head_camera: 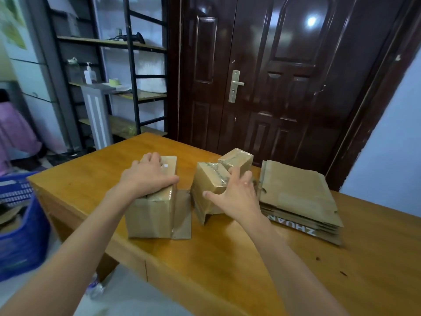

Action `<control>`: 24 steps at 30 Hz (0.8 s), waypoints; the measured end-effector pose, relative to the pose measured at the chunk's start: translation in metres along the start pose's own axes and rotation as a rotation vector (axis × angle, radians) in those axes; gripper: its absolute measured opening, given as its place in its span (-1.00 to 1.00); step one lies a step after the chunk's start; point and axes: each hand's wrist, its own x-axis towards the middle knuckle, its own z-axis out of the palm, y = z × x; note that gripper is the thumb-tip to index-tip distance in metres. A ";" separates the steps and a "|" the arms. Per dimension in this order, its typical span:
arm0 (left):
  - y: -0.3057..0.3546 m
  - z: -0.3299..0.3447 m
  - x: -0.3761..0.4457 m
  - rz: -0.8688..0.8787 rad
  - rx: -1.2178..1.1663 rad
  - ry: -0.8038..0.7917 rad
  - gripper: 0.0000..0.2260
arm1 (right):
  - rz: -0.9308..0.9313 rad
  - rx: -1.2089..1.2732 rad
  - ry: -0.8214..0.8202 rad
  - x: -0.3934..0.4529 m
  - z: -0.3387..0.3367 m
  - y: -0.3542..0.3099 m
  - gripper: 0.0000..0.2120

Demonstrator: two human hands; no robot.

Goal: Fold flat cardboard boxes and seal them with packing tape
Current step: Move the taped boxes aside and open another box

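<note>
Done: 3 taped boxes; my left hand (148,176) flat atop big box (151,213), right hand (237,195) spread on middle box (209,181). Left: flat stack (300,201) unfolded.

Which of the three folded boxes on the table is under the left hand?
The left box, nearest the table's left edge. The left hand rests on its top; the middle box is at the right hand, and the far box is untouched.
</note>
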 end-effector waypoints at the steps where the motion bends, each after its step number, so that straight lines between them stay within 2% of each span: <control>1: 0.001 0.000 0.001 0.001 0.004 -0.001 -0.19 | -0.003 0.025 -0.019 -0.005 0.000 -0.004 -0.09; 6: 0.006 0.000 0.004 0.030 0.003 -0.002 -0.21 | 0.063 0.138 0.052 -0.027 -0.005 -0.020 -0.16; 13: 0.012 0.001 0.005 0.051 0.020 0.006 -0.24 | -0.105 -0.254 -0.081 -0.044 0.025 -0.039 -0.02; 18: 0.013 0.003 0.007 0.061 0.027 0.008 -0.27 | -0.098 -0.307 -0.134 -0.038 0.024 -0.038 0.07; 20: 0.014 0.004 0.009 0.070 0.027 0.008 -0.27 | -0.092 -0.230 -0.225 -0.032 0.015 -0.035 0.01; 24: 0.014 0.006 0.016 0.088 0.023 0.010 -0.28 | -0.121 -0.083 -0.363 -0.016 -0.010 -0.030 -0.32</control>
